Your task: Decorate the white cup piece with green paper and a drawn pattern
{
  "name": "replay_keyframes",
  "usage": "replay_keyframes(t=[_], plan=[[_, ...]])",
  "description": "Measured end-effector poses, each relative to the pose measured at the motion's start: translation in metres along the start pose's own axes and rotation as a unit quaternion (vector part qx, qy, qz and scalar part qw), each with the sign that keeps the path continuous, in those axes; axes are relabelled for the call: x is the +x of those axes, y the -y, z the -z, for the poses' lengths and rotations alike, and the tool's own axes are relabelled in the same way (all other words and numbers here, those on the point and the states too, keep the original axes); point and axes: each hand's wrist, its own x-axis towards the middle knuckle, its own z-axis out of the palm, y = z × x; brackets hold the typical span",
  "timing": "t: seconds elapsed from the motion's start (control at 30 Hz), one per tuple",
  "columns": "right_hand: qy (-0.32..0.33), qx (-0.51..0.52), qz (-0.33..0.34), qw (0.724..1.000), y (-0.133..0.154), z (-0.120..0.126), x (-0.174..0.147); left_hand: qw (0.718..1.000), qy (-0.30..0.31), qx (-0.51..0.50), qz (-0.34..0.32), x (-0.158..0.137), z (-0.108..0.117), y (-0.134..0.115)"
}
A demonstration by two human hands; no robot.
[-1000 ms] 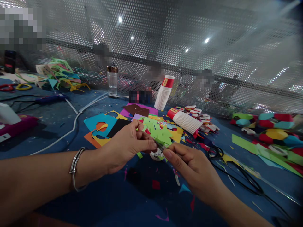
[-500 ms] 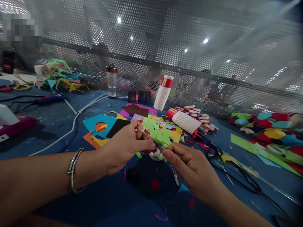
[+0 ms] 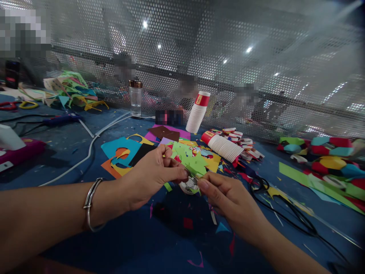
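Note:
My left hand point(image 3: 159, 173), with a silver bangle point(image 3: 90, 205) at the wrist, is closed in a pinch on one side of a small green piece of paper point(image 3: 196, 170). From the other side, my right hand point(image 3: 225, 194) pinches its near edge between thumb and fingers. The fingertips cover part of its outline. Just below the paper is a small round white thing point(image 3: 190, 187) with black line marks, partly hidden by my hands. Behind my hands lies a heap of green paper scraps point(image 3: 182, 152).
Coloured sheets with cut-outs, such as a blue one point(image 3: 119, 146), lie beyond my left hand. One paper cup stack point(image 3: 196, 116) leans upright and another point(image 3: 225, 146) lies down. A bottle point(image 3: 135, 99), scissors point(image 3: 27, 104), cables point(image 3: 296, 217) and colourful paper pieces point(image 3: 330, 161) surround the area.
The paper between my fingertips has tilted, so more of its green face shows. More of the round white thing below is visible. Both hands stay almost in place.

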Motion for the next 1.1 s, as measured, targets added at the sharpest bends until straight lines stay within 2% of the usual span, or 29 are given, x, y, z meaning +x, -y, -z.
replay_keyframes(t=[0.37, 0.73, 0.97, 1.1], plan=[[-0.008, 0.003, 0.003, 1.0, 0.0017, -0.0012, -0.002, 0.999, -0.024, 0.019, -0.014, 0.0019, 0.0011, -0.0007], [-0.023, -0.042, 0.043, 0.998, 0.0032, -0.0013, -0.002, 1.0, 0.004, -0.026, -0.005, -0.0016, -0.004, -0.003], [-0.03, -0.025, 0.023, 0.999, 0.0021, -0.0011, -0.0017, 0.999, 0.017, -0.031, -0.011, -0.0017, -0.0032, -0.0024], [-0.039, -0.043, 0.039, 0.998, 0.0034, -0.0012, -0.0024, 1.0, 0.006, -0.019, -0.009, -0.0021, -0.0028, -0.0012]])
